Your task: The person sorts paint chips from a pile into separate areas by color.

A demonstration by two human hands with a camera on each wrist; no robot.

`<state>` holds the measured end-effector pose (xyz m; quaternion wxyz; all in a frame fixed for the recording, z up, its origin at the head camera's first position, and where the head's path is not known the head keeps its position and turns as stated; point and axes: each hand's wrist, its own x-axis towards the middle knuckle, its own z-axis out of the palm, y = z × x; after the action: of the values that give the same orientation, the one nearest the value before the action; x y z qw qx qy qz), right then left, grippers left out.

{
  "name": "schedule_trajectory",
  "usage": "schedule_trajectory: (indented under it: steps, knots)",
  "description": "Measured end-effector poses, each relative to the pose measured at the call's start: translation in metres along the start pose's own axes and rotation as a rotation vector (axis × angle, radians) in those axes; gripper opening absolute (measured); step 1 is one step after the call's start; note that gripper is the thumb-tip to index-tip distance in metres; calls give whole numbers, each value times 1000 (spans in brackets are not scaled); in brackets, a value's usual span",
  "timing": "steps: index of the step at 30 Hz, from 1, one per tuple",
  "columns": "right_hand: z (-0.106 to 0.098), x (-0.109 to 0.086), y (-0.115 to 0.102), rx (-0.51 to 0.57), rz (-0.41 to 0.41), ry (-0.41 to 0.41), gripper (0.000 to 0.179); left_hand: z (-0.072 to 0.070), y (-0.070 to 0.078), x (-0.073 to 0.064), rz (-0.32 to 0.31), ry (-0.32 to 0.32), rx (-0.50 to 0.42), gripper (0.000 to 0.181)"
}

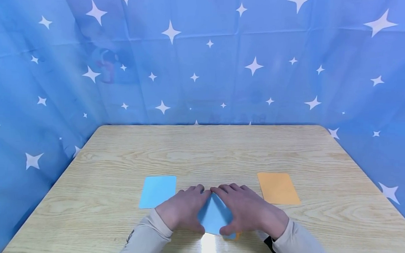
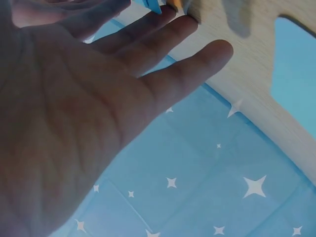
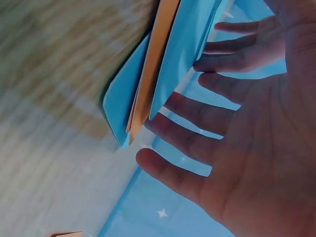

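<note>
Between my two hands, near the front of the table, is a small pile of blue and orange square sheets (image 1: 214,218). A blue sheet lies on top in the head view. From the right wrist view the pile (image 3: 180,59) shows its layers, blue and orange by turns, slightly fanned. My left hand (image 1: 186,209) is at its left side, fingers extended. My right hand (image 1: 248,210) is at its right side, with straight fingers right at the pile's edge. The forefingers nearly meet at the far corner, and both thumbs point inward at the near side.
A single blue square sheet (image 1: 158,192) lies flat to the left of the hands. An orange square sheet (image 1: 279,188) lies flat to the right. The wooden table (image 1: 205,150) ends at a blue star-patterned cloth (image 1: 191,59) at the back and sides.
</note>
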<state>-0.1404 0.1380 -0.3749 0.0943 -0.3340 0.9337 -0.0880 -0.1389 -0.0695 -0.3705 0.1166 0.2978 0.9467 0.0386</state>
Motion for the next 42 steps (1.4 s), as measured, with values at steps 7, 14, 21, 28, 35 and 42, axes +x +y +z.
schedule_trajectory:
  steps: [7,14,21,28,35,42]
  knots:
    - [1,0,-4,-51,-3,21,93,0,3,1,-14,-1,7,90]
    - [2,1,-4,-18,13,-14,103,-2,2,-2,-18,6,-8,85]
    - [-1,1,-3,-16,19,9,97,-4,2,-3,-9,25,-2,92]
    - [-10,-2,0,-9,3,58,97,-11,0,-3,27,48,-23,94]
    - [-15,-6,4,9,-22,100,95,-17,-3,-2,61,64,-34,98]
    - [-21,-9,7,48,-43,119,95,-20,-7,-3,83,92,-77,96]
